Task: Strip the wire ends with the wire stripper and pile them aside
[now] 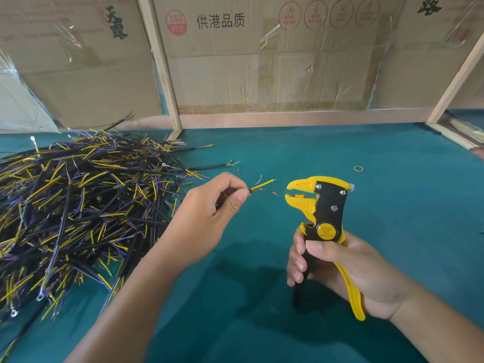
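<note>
Right hand [337, 268] wraps the wire stripper [320, 205] handles, tool upright, jaws parted and aimed left; left hand [209, 205] pinches a wire [258, 186] between thumb and fingertips, its splayed ends just short of the jaws. Risk: those thin fanned conductors could enter the jaws unevenly and get nicked or missed. Big wire pile [78, 205] sits on the worktop [392, 179] far left.

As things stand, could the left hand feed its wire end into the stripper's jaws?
Probably yes: the left hand pinches the wire, its end pointing at the wire stripper, with only open air between.
</note>
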`<state>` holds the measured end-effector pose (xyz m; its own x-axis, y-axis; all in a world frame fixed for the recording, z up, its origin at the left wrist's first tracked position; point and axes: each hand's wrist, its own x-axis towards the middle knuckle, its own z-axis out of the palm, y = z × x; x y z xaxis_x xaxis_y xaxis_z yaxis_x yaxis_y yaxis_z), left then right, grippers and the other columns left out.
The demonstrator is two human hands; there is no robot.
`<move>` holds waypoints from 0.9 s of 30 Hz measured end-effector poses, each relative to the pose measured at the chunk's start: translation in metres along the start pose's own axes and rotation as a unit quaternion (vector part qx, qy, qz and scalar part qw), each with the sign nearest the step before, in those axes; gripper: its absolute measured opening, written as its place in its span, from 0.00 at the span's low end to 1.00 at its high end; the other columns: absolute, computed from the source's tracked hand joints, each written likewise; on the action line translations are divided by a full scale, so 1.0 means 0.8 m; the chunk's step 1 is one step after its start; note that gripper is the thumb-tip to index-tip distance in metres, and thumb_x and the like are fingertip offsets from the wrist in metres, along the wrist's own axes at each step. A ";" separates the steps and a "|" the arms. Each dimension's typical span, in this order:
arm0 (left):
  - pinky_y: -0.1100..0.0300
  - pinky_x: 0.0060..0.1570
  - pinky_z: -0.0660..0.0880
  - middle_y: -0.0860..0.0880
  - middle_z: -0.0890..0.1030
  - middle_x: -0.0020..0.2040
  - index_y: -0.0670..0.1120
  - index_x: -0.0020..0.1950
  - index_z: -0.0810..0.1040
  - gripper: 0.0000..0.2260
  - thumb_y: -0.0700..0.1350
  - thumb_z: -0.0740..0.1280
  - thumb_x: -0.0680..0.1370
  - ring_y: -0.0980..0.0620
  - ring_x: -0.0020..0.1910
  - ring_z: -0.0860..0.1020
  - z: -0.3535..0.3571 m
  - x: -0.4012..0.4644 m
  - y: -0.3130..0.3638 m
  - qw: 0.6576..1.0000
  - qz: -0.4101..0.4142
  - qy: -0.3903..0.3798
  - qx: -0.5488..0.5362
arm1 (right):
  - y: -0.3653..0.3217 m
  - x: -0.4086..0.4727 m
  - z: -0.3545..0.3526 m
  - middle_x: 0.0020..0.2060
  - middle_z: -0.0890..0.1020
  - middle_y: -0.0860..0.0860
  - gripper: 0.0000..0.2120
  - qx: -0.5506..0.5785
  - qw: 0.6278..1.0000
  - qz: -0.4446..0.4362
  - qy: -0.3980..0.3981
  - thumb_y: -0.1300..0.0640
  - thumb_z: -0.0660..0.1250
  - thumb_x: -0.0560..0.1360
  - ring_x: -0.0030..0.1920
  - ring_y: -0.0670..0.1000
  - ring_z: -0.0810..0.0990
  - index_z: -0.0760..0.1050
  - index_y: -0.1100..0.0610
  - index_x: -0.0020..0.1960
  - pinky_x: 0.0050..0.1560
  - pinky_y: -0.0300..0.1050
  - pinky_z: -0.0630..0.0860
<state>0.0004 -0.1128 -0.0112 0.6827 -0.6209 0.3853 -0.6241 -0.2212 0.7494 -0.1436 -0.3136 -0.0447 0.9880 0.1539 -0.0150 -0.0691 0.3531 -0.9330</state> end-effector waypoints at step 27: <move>0.61 0.21 0.66 0.51 0.75 0.35 0.48 0.47 0.77 0.08 0.51 0.63 0.81 0.52 0.22 0.66 0.018 -0.009 0.019 0.975 -0.075 -0.079 -0.193 | 0.000 -0.002 -0.004 0.37 0.77 0.58 0.19 -0.096 0.995 -0.019 0.033 0.44 0.76 0.72 0.41 0.61 0.78 0.77 0.59 0.46 0.50 0.56 0.77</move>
<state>-0.0196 -0.1226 -0.0104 0.6685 -0.7189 0.1907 -0.3109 -0.0372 0.9497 -0.1448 -0.3167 -0.0454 0.9968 0.0803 0.0030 -0.0111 0.1739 -0.9847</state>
